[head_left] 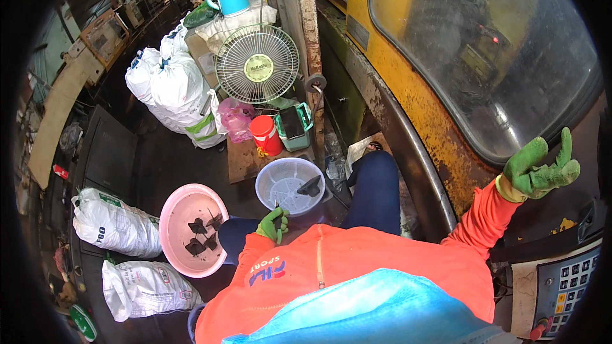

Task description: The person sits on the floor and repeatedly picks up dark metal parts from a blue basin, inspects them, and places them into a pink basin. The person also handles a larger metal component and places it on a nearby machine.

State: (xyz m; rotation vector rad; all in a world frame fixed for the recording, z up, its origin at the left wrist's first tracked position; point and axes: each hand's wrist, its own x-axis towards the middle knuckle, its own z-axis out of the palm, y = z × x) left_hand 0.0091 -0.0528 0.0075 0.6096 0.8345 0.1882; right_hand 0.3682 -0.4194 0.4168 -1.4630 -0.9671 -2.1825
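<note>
My left hand (273, 225), in a green glove, is beside my thigh at the near rim of a lavender plastic basket (271, 178). Its fingers are curled together, with a small dark tip showing above them; what they hold is too small to name. One black molded-looking piece (310, 186) lies in the basket. Left of my leg, a pink basin (175, 216) holds several black pieces (203, 237) of similar look. My right hand (540, 169), also green-gloved, is raised at the lower edge of a machine's window (484, 44). Its fingers are apart and nothing shows in them.
The yellow, rusted machine (440, 146) fills the right side, with a button panel (570, 286) at the lower right. A fan (258, 67), a red jug (265, 137) and a teal container (296, 137) stand ahead. White sacks (121, 223) lie at the left.
</note>
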